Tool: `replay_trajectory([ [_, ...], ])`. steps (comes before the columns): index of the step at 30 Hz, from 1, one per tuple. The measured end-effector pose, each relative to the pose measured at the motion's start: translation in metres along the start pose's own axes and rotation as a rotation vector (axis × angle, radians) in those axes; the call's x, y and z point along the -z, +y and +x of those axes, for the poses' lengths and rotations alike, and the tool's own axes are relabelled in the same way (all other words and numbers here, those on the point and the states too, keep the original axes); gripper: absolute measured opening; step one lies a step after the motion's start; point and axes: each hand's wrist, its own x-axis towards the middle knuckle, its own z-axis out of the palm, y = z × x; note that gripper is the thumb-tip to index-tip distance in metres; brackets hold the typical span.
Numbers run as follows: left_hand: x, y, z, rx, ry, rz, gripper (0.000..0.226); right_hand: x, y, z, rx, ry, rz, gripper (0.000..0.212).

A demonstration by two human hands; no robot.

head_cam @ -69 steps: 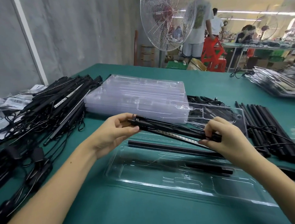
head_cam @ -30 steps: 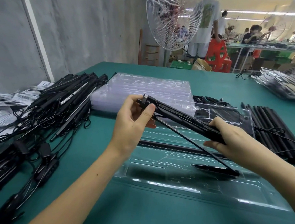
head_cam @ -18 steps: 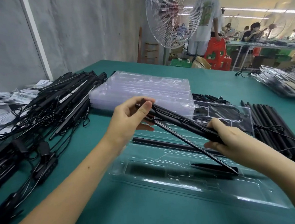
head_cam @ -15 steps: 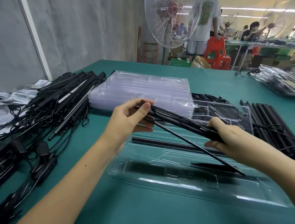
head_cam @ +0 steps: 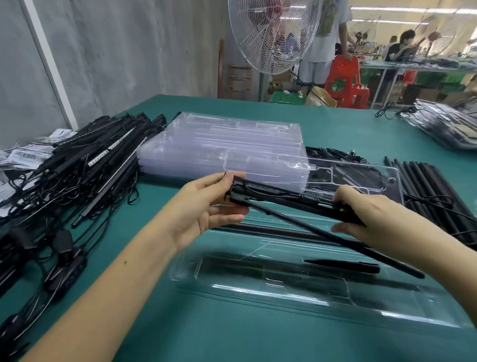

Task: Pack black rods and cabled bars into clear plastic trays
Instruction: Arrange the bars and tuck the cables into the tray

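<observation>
Both hands hold a bundle of black bars (head_cam: 284, 198) above an open clear plastic tray (head_cam: 283, 288) on the green table. My left hand (head_cam: 205, 209) grips the bundle's left end with fingers and thumb. My right hand (head_cam: 368, 216) grips its right end. One thin black bar (head_cam: 336, 239) hangs loose from the left end and slants down to the right over the tray. A short black piece (head_cam: 344, 265) lies in the tray, and a black rod (head_cam: 278, 232) lies along the tray's far side.
A stack of empty clear trays (head_cam: 220, 148) sits behind the hands. A tangled heap of cabled bars (head_cam: 68, 177) fills the left. Loose black rods (head_cam: 438, 193) lie at the right, packed trays (head_cam: 455, 123) at the far right. A standing fan (head_cam: 276, 23) is beyond the table.
The bundle came up off the tray and tilted, then dropped lower and flatter. One thin bar swung free of it, its right end hanging down over the tray.
</observation>
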Motion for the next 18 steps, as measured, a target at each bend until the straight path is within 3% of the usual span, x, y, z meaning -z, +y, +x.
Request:
replay_trajectory([
  [10,0.007,-0.001,0.002,-0.028,-0.062,0.162,0.023,0.003,0.006,0.002,0.008,-0.043,0.167,0.028],
  [13,0.012,0.001,0.003,0.011,-0.02,0.146,0.019,0.006,0.006,0.001,-0.007,-0.094,0.246,0.03],
  [18,0.025,0.008,0.007,0.089,0.133,0.045,0.014,0.008,0.02,-0.002,-0.087,-0.168,0.129,0.048],
])
